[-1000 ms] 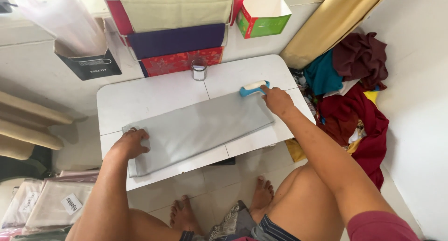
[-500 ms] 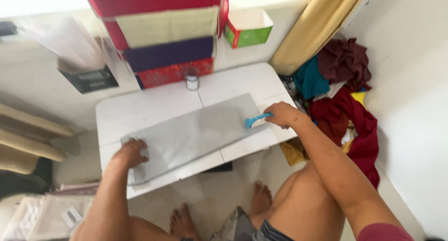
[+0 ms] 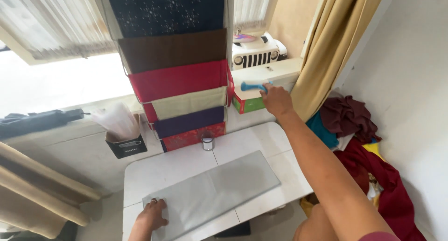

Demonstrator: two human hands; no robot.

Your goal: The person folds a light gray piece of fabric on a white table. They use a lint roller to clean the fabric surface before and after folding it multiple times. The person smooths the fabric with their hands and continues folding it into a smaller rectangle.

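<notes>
A grey folded cloth (image 3: 217, 192) lies flat across a small white table (image 3: 154, 171). My left hand (image 3: 153, 214) presses down on the cloth's near left corner, fingers spread. My right hand (image 3: 276, 100) is stretched far forward and holds a blue-handled tool (image 3: 253, 86) over a red and green box (image 3: 248, 103) on the window ledge. Which kind of tool it is cannot be made out.
A hanging stack of coloured fabric panels (image 3: 179, 78) is behind the table, with a small tin (image 3: 207, 143) at its foot. A black holder with plastic bags (image 3: 122, 134) stands left. Piled clothes (image 3: 359, 143) and a yellow curtain (image 3: 331, 45) are right; a toy car (image 3: 256, 50) sits on the ledge.
My right hand lifted the blue tool off the cloth and carried it forward to the box on the ledge. The view tilted upward. My left hand stayed on the cloth.
</notes>
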